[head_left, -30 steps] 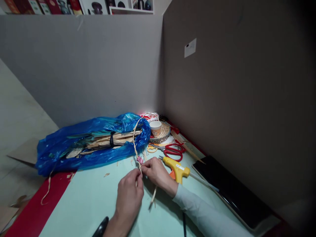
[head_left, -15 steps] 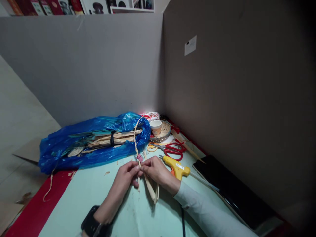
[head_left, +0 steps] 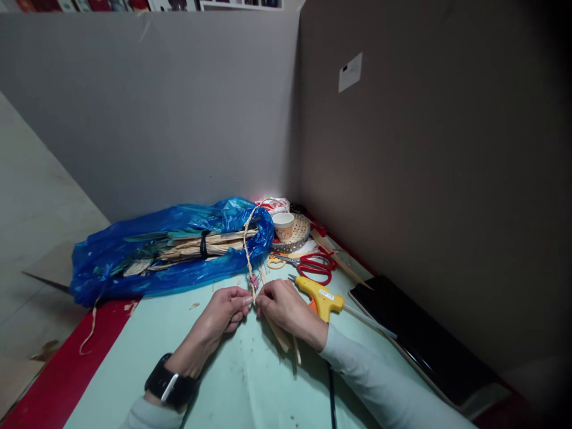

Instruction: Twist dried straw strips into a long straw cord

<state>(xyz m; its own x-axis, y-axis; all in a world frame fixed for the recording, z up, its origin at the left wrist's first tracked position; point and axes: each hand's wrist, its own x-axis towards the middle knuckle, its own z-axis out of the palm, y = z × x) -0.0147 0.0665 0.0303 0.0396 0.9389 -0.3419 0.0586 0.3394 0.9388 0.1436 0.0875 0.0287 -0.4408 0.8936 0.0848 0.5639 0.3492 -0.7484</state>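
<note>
Centrally, just below mid-frame, the lower end of a twisted straw cord [head_left: 248,256] lies between the two hands. From there the cord runs up the frame, passes in front of the blue bag [head_left: 156,225] and curves over near the cup [head_left: 283,229].

Left hand [head_left: 224,311]: thumb and forefinger pinched together at the cord's lower end, other fingers curled; dark watch [head_left: 172,381] on the wrist, lower left of centre.

Right hand [head_left: 283,305]: thumb and forefinger closed on the same end, fingertips just beside those of the left. Which strand each hand grips is too small to tell. Loose pale strips [head_left: 279,335] stick out below the right hand.

A pink clip [head_left: 254,282] sits at the cord, just above the fingertips.

Surroundings: bag at left of centre, open along its front, with a tied straw bundle [head_left: 218,243] inside. Cup stands in a round basket [head_left: 302,229], centre. Red-handled scissors [head_left: 316,256] lie below the basket. A yellow glue gun [head_left: 320,294] lies right of the right hand; a flat black device [head_left: 420,342], lower right. All on a pale green tabletop [head_left: 223,375].
</note>
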